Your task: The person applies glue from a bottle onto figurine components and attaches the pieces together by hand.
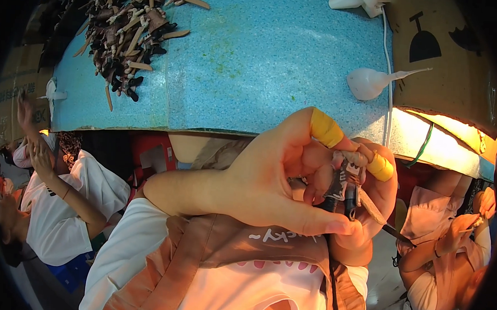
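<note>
In front of my chest I hold a small toy figurine (346,178) between both hands. It has light hair, a dark-and-white top, black legs and a flat tan board-like piece at its side. My left hand (269,181) is closed about it, the thumb at its feet and the yellow-taped index finger bent over its head. My right hand (381,199) is curled around its far side, one finger also wrapped in yellow tape. Part of the right hand's fingers is hidden behind the figurine. A thin dark rod or cord (396,233) shows beside the right hand; I cannot tell whether it is held.
A heap of similar figurines (131,36) lies on the blue tabletop (252,61), far left. A white squeeze bulb (368,84) with a thin spout lies near a white cable (388,61). A cardboard box (447,58) stands far right. Other people sit left (63,202) and right (444,252).
</note>
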`<state>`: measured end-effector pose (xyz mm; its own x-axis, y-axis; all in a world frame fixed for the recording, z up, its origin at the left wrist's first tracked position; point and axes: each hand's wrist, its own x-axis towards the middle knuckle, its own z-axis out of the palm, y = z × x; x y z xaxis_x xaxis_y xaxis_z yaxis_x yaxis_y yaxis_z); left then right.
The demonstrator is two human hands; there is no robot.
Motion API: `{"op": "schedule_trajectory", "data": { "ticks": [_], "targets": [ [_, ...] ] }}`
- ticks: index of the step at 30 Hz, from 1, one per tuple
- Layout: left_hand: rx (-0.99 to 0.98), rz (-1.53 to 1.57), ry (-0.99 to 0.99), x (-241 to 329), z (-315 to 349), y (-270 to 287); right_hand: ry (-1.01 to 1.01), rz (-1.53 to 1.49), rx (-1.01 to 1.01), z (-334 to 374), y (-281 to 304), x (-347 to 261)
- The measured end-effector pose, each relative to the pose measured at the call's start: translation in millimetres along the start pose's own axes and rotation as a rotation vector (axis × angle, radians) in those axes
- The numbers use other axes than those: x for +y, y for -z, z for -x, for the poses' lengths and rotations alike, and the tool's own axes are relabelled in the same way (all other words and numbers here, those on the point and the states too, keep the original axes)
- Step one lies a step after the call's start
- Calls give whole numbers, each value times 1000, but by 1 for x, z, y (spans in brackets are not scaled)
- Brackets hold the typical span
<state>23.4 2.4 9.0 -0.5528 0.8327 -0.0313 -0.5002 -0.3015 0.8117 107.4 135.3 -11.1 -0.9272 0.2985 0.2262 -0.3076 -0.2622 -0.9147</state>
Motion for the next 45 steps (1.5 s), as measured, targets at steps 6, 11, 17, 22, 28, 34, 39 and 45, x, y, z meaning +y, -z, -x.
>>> {"op": "schedule_trajectory", "data": {
  "ticks": [6,11,17,22,28,34,39,45],
  "targets": [
    [-3,5,-10,-1,1,0,-51,-16,46,1,-5,-2],
    [-5,10,-19,-1,1,2,-30,-9,111,1,-9,-1],
    [-8,12,-34,-4,0,1,-43,-25,151,0,-12,-1],
    [-13,14,-46,-4,1,2,-44,-13,149,0,-12,-3],
    [-54,-48,-69,-3,-3,7,-16,63,88,0,0,-2],
    [-252,-568,-263,2,-7,23,-141,-410,231,-5,-10,-10],
    [-74,-71,44,9,-7,3,284,712,48,-11,3,-5],
    [-6,134,254,14,-8,6,357,944,46,-14,-4,-9]
  ]
}}
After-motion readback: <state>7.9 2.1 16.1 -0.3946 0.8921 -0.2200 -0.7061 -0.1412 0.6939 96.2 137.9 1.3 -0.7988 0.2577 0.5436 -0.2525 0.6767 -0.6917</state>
